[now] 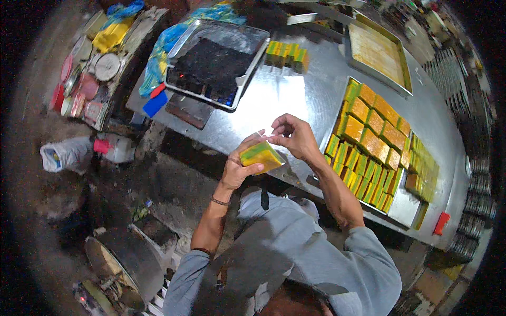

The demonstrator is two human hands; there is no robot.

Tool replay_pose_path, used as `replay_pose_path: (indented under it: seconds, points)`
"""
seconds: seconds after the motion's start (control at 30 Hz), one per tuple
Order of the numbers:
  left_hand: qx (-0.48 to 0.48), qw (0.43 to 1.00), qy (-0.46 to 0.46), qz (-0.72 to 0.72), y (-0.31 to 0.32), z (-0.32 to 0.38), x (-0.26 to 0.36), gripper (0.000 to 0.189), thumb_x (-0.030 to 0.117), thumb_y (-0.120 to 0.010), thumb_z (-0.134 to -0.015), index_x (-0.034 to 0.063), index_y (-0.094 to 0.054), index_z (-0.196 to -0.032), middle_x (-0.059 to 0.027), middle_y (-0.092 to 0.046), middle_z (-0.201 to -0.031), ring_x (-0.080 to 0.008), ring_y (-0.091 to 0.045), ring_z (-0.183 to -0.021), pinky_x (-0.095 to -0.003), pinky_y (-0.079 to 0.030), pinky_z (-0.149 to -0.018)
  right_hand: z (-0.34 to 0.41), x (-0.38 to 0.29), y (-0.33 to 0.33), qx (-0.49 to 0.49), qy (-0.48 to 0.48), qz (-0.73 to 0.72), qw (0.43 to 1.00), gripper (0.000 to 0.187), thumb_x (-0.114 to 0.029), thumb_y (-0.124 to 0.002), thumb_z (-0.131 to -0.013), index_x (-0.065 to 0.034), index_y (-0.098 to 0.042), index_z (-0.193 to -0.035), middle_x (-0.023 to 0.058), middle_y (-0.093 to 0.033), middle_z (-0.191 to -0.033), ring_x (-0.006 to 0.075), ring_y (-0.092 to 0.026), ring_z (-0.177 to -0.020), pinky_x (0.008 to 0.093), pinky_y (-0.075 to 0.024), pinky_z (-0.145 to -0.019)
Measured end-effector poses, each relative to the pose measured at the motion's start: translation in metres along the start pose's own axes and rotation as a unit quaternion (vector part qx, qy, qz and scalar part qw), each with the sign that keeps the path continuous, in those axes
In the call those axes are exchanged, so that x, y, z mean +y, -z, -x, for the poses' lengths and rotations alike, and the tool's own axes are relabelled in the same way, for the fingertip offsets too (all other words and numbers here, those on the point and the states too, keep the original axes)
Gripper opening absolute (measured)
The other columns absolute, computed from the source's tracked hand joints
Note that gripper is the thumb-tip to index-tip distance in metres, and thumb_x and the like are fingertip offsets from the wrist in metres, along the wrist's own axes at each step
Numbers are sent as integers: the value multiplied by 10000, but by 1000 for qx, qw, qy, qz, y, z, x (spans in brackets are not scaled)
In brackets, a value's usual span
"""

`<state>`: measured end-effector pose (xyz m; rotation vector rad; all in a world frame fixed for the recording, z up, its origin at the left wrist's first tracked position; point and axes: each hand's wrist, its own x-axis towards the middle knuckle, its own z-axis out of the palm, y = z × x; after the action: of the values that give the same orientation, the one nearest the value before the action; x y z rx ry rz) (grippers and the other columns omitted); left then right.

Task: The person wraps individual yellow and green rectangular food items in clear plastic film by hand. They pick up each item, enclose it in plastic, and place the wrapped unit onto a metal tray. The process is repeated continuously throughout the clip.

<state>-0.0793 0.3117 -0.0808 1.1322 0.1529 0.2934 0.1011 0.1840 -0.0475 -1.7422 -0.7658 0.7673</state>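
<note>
My left hand [237, 162] holds a slab of green and yellow layered cake [261, 157] in a clear plastic bag, thumb along its near side. At the bag's upper edge [264, 136], the fingertips of my right hand [292, 136] pinch the plastic. Both hands are above the front edge of the metal table [316, 91]. To the right, a metal tray [405, 197] carries many cake pieces, some with orange-brown tops [369, 142] and others on edge showing green and yellow layers [361, 173].
A dark-lined tray [213, 67] lies at the table's left, with wrapped-looking cake pieces [287, 55] beside it. An empty-looking baking pan [379, 55] stands at the back right. More pieces [425, 166] and a red object [441, 223] lie farther right. A large round drum [126, 264] stands on the floor.
</note>
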Motion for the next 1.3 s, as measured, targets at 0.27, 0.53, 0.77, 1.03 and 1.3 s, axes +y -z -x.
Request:
replay_pose_path:
  seconds: [0.27, 0.53, 0.77, 1.03, 1.3]
  points:
    - [-128, 990, 21, 52, -32, -24, 4, 663, 34, -799, -777, 18, -555, -1393, -126, -480, -1490, -219, -449, -1367, -360, -357, -1139, 57, -36, 38, 117, -37, -105, 987, 334, -6, -799, -822, -19, -642, -1118, 56, -724, -867, 101, -673, -809, 248, -541, -721]
    - [-194, 977, 74, 36, -57, -33, 10, 730, 19, -794, -770, -16, -502, -1438, -132, -457, -1518, -223, -397, -1419, -347, -293, -1178, 83, -24, 51, 210, 9, -84, 974, 427, -17, -833, -790, -37, -548, -1106, 44, -716, -852, 81, -678, -788, 218, -533, -694]
    - [-196, 975, 76, 74, -58, -30, -2, 739, 24, -795, -789, -15, -479, -1456, -132, -451, -1527, -207, -440, -1386, -339, -353, -1146, 95, -22, 54, 237, 10, -102, 966, 323, 0, -834, -786, -6, -597, -1006, 50, -699, -846, 93, -683, -789, 224, -557, -694]
    - [-138, 990, 32, 10, -67, -35, 9, 808, 98, -834, -744, -18, -468, -1455, -129, -531, -1450, -238, -539, -1301, -395, -409, -1124, 109, -26, 77, 249, -5, -131, 960, 186, -63, -784, -844, 18, -741, -1006, 74, -744, -885, 123, -697, -795, 266, -565, -710]
    - [-131, 876, -130, -445, -87, -50, 40, 735, 27, -816, -708, 33, -547, -1392, -158, -548, -1430, -311, -545, -1313, -386, -440, -1107, 135, -99, 91, 226, -6, -74, 971, 208, -49, -778, -841, -16, -653, -1003, 84, -749, -873, 115, -703, -780, 236, -549, -655]
